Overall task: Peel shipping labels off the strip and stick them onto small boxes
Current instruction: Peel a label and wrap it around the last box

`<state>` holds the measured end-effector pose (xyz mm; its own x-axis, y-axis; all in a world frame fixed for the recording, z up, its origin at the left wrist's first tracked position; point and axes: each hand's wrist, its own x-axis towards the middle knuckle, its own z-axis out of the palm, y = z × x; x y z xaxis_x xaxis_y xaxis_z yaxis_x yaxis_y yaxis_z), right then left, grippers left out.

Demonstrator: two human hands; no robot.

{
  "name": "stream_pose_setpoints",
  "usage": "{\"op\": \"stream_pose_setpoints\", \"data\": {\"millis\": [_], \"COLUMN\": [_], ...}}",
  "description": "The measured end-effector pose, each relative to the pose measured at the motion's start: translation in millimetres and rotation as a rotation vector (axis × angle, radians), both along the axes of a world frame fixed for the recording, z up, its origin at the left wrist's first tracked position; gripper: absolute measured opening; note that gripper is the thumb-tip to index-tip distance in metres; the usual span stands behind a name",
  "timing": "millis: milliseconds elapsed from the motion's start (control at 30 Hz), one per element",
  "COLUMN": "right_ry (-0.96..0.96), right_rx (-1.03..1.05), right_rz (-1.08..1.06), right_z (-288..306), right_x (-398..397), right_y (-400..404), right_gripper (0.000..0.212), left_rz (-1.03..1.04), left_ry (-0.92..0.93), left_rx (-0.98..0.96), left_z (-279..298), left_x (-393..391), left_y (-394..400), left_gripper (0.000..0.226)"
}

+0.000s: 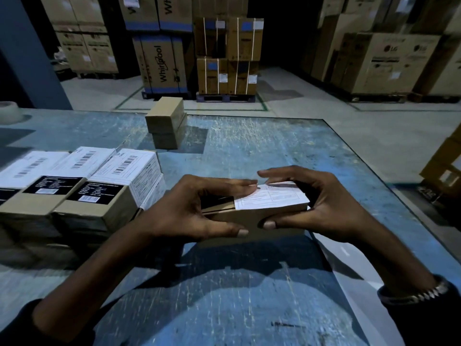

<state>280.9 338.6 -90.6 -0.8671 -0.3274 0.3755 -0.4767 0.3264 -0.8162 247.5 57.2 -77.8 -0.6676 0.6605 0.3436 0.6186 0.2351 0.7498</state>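
Observation:
A small brown cardboard box (249, 217) sits at the middle of the blue table, held from both sides. A white shipping label (272, 197) lies on the right part of its top. My left hand (199, 208) grips the box's left end, fingers flat on the top edge of the label, thumb on the front. My right hand (316, 208) holds the right end, thumb on the front face, fingers arched above the label. A white strip of backing paper (349, 265) trails along the table under my right forearm.
Labelled boxes (82, 186) are stacked at the left, several side by side. Two plain brown boxes (166, 123) stand stacked at the far middle. A tape roll (10, 112) sits far left. The table edge (374, 166) runs diagonally on the right. Large cartons on pallets fill the background.

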Motion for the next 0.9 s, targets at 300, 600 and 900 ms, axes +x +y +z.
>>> {"op": "stream_pose_setpoints", "data": {"millis": [300,600,900], "right_ry": [-0.089,-0.301,-0.229], "right_rx": [-0.110,-0.012,0.001], "right_rz": [-0.006,0.089,-0.023], "right_z": [3.6,9.1,12.8], "right_x": [-0.2,5.4,7.2], "right_y": [-2.1,3.3,-2.0], "right_gripper": [0.055,0.082,0.068], "left_rz": [0.088,0.260,0.219], "left_ry": [-0.208,-0.660,-0.780], "left_rx": [0.205,0.438,0.394], "left_z": [7.4,6.9,7.9], "left_x": [11.6,15.2,7.2], "left_y": [2.4,12.8,10.4], "left_gripper": [0.045,0.035,0.040]}}
